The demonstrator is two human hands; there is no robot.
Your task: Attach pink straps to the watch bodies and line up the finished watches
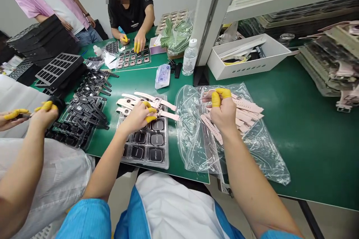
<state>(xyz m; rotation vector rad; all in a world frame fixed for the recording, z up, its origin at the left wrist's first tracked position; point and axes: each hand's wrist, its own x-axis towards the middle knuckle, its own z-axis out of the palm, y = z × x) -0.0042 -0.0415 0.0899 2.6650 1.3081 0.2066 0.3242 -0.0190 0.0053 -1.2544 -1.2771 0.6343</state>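
My left hand, with yellow finger cots, is bent over a clear plastic tray of square dark watch faces. Its fingertips close on a pale pink-strapped watch lying across the tray. Other pink-strapped watches lie loosely around that hand on the tray's far rows. Over a clear plastic bag, my right hand is raised with its fingers curled together. What sits in that pinch is blurred and partly hidden. Pink watch straps are spread on the bag just beneath and beside it.
On the left, a co-worker's gloved-fingertip hands work near black watches. Another person handles a tray across the table. A water bottle, a white box and a metal post stand behind the bag.
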